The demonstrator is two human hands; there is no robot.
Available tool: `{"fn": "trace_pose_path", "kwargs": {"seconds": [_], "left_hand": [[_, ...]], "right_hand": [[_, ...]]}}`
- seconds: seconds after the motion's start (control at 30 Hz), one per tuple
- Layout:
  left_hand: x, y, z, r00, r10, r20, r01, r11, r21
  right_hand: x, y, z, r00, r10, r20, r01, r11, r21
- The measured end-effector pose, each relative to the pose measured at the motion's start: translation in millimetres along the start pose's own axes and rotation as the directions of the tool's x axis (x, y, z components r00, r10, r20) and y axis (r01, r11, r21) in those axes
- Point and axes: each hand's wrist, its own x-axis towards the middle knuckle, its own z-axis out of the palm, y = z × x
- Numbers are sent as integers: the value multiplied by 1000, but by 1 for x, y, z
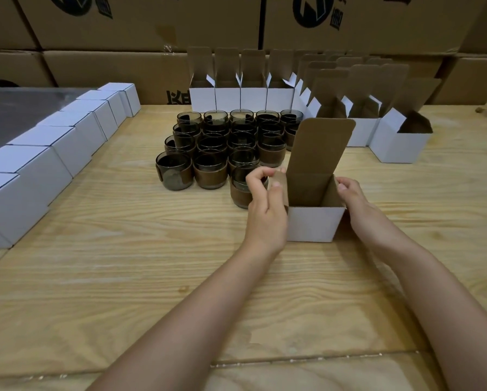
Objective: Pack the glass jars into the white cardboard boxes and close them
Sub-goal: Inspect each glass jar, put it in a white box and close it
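Closed white boxes are lining the left edge of the desk, and the glass jars are standing clustered mid-desk. My left grip is pinching the left side flap of the open box, which is sitting upright just right of the nearest jar. My right grip is curling round its right wall.

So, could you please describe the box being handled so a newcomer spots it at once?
On the wooden table, find the block of dark glass jars. Just in front, to its right, an open white box stands alone. Unlike the open boxes at the back, it is held between the left hand and right hand.
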Motion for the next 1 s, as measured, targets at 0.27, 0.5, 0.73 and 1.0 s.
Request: {"fn": "trace_pose_path", "kwargs": {"seconds": [0.27, 0.5, 0.73, 1.0], "left_hand": [[2, -2, 3, 958, -220, 182, 266, 919, -290], [-2, -3, 4, 948, -195, 252, 248, 948, -201], [-2, -2, 3, 942, -212, 259, 262, 949, -176], [-3, -1, 4, 940, -184, 288, 241, 955, -175]], "right_hand": [[6, 4, -22, 998, 28, 61, -28, 1000, -10], [16, -4, -13, 974, 218, -57, -180, 906, 383], [26, -16, -8, 918, 342, -200, -245, 887, 391], [29, -15, -13, 924, 324, -203, -238, 903, 357]]}}
